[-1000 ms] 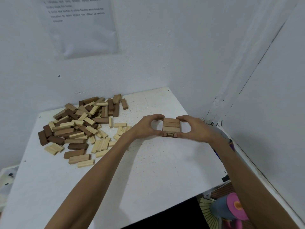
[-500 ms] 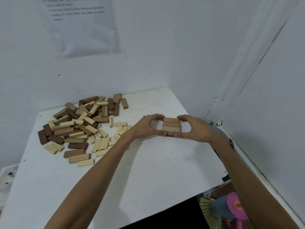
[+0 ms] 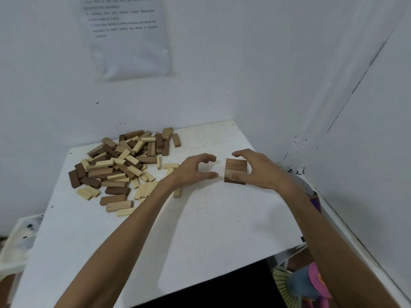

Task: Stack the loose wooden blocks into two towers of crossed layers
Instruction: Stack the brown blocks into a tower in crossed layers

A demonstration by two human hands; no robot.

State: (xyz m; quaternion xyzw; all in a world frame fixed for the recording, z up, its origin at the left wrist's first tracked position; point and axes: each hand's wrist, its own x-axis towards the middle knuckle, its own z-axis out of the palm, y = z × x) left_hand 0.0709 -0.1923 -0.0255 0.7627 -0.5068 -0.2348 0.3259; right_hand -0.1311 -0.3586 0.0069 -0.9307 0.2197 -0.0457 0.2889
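A short stack of wooden blocks (image 3: 236,168) stands on the white table (image 3: 200,230), right of centre, its top layer of three blocks lying side by side over a darker crossed layer. My right hand (image 3: 258,170) curves around the stack's right side, thumb against the front edge, fingers apart. My left hand (image 3: 195,170) hovers just left of the stack, fingers spread and empty, not touching it. A big pile of loose light and dark blocks (image 3: 124,165) covers the table's far left.
Walls close the table at the back and right, forming a corner. A paper sheet (image 3: 126,34) hangs on the back wall. A pink and blue object (image 3: 311,283) lies below the table's right front edge. A white tray edge (image 3: 17,241) shows at far left.
Both hands had pressed the stack from either side. My left hand has pulled off to the left and opened; my right hand has loosened beside the stack.
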